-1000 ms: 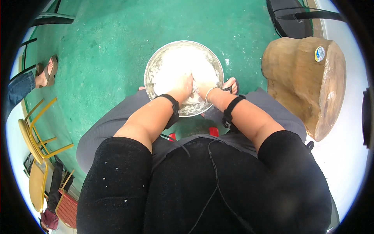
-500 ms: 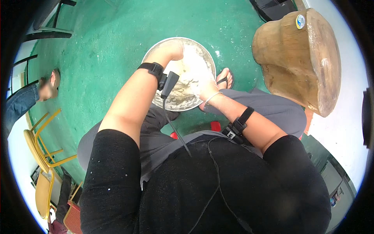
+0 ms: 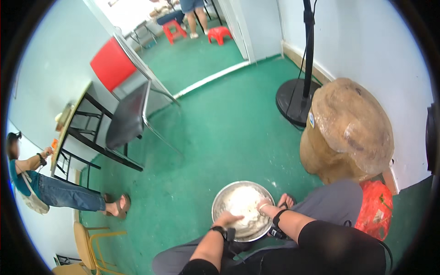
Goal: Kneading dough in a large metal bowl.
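A round metal bowl [image 3: 220,200] stands on the floor between my legs. White flour and pale dough [image 3: 245,201] lie in it, looser and whiter toward the far side. My left hand [image 3: 228,219] is over the bowl's left side, its thumb stretched toward the middle and apart from the dough as far as I can see. At the right side of the bowl my right hand [image 3: 264,206] reaches down into the flour, its fingers hidden there. A black strap sits on each of my forearms.
To the right are a wooden stump [image 3: 353,123], a black stand with a round base [image 3: 298,101] and a red plastic bag [image 3: 373,211]. A red-and-black chair [image 3: 128,117] stands beside a table [image 3: 73,117] at left, near another person [image 3: 68,195]. Red stools [image 3: 220,33] show through the doorway.
The view has tilted up and shifted, so the bowl sits lower and the doorway shows. My left hand has drawn back from deep in the bowl toward its near left side.
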### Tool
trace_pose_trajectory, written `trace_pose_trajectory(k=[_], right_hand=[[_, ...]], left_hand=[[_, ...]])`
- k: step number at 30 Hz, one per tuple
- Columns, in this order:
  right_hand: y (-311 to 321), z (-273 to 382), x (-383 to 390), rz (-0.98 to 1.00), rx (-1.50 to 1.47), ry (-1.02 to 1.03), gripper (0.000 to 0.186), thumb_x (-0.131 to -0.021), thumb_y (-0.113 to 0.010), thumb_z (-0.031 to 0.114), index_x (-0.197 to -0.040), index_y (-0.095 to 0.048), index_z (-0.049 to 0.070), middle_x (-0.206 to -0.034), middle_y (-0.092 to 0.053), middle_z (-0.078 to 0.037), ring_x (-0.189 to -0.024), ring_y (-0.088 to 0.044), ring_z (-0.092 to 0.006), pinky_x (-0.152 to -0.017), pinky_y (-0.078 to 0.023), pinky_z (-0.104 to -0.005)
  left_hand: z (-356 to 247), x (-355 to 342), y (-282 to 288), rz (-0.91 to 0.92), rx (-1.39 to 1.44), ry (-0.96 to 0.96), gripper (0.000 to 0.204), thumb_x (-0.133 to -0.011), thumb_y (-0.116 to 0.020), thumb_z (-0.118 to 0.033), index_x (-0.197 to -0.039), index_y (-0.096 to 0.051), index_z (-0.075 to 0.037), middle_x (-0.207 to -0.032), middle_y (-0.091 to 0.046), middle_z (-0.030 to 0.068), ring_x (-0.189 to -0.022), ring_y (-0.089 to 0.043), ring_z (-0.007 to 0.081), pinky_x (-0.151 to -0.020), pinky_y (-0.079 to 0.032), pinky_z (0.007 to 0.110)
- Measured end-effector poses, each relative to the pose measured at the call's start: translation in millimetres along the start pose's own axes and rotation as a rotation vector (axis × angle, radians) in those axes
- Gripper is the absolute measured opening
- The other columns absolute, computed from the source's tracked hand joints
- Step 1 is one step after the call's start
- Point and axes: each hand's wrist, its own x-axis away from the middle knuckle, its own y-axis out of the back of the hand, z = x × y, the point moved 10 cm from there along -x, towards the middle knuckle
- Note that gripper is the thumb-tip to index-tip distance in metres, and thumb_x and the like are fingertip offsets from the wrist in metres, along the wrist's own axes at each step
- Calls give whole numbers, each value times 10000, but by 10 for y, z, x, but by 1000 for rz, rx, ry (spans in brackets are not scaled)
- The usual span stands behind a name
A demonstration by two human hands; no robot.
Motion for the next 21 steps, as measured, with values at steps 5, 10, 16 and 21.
trace_pose_trajectory(k=[5,10,16,21], right_hand=[[371,282,115,140,194,181,369,-824,-457,290,-1088,-624,95,-1183,-559,-129,-1088,-544,-263,-914,-417,-362],[469,504,-6,54,126,292,420,-832,-454,352,-1120,-597,82,-1190,-554,-122,-1106,-527,-261,-923,-403,-372],[880,819,13,-254,127,338,440,-768,-536,378,-1083,-602,78,-1103,-594,-152,-1009,-576,-298,-852,-452,-401],[1447,1101,1239,-354,-18,260,550,-678,-647,343,-1139,-520,71,-1065,-568,-211,-965,-572,-342,-823,-468,-426]], left_hand=[[-37,390,72,-151,106,72,790,-567,-729,-525,-1040,-584,92,-1074,-589,240,-991,-590,300,-846,-456,361],[256,398,-102,-347,819,-7,659,-608,-746,-348,-1047,-563,107,-1033,-611,213,-868,-627,291,-767,-486,327],[501,201,-281,-199,991,94,622,-675,-711,-156,-1177,-450,102,-1051,-588,166,-880,-608,276,-727,-497,386],[-185,860,1036,-774,934,-254,610,-711,-504,-124,-1293,-391,20,-1309,-384,262,-1190,-423,327,-1009,-315,339]])
